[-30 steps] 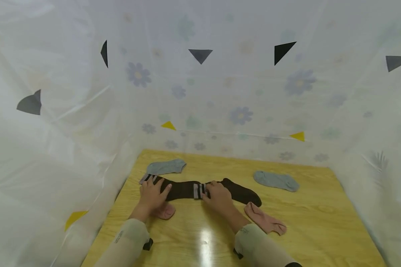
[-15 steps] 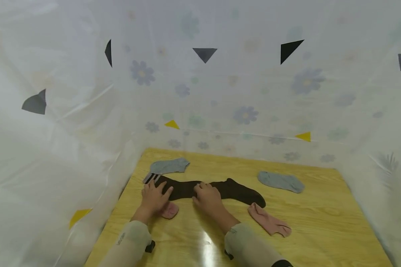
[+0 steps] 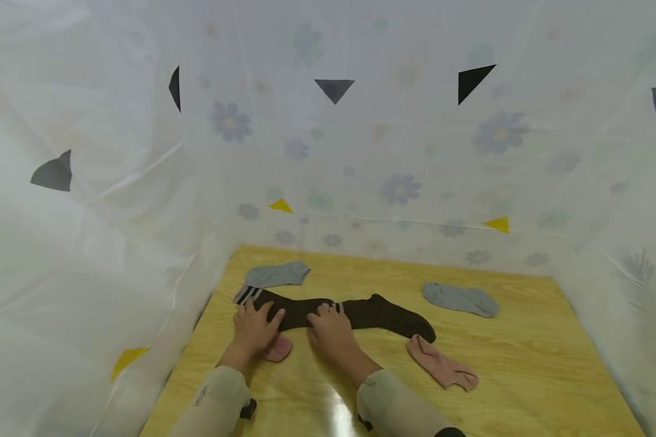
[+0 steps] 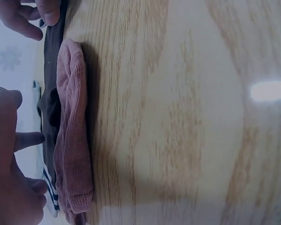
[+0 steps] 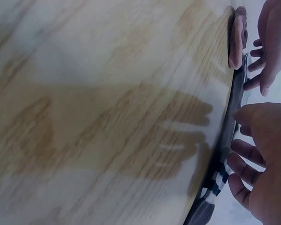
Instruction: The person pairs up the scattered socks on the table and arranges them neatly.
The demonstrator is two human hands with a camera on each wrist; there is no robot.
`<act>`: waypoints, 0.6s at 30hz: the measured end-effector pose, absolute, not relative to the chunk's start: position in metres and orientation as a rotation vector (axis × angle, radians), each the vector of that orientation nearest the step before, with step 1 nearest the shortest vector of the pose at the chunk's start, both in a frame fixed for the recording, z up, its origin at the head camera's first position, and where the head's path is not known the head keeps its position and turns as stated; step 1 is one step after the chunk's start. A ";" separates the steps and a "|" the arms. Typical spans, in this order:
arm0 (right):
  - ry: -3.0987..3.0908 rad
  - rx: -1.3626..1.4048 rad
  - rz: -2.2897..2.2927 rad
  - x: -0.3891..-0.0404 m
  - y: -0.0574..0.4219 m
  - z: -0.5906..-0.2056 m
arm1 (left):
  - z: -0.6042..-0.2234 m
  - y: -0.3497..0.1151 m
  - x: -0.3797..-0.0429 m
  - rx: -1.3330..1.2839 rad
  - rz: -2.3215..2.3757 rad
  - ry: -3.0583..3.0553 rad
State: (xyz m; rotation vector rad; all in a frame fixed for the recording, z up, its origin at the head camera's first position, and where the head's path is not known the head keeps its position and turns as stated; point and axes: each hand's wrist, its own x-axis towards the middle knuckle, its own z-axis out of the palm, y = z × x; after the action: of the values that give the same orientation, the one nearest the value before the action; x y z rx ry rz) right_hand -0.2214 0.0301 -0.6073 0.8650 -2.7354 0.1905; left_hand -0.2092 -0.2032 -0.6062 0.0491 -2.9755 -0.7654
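we seemed to be smoothing the dark socks [image 3: 399, 316] across the worktop [image 3: 525, 352], left hand [image 3: 253, 328] spread, right hand [image 3: 332, 332] loosely bent (neither visibly gripping). lining them up probably called for a light pinch.

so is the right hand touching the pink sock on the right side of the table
Apart. The head view shows bare table between the right hand and that pink sock.
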 end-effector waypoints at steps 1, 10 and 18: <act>-2.745 0.867 0.197 -0.221 0.029 -0.607 | -0.606 -0.204 -0.208 0.070 -0.763 -2.972; -2.823 0.848 0.174 -0.219 0.022 -0.609 | -0.597 -0.210 -0.197 0.153 -0.723 -2.973; -2.909 0.807 0.092 -0.218 0.020 -0.611 | -0.594 -0.205 -0.192 0.098 -0.660 -2.971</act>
State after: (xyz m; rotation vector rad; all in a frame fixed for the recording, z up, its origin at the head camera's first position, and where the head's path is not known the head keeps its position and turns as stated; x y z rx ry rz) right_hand -0.2176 0.0201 -0.6105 0.8069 -2.9095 0.0919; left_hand -0.1922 -0.2051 -0.5941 0.0976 -2.9715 -0.6605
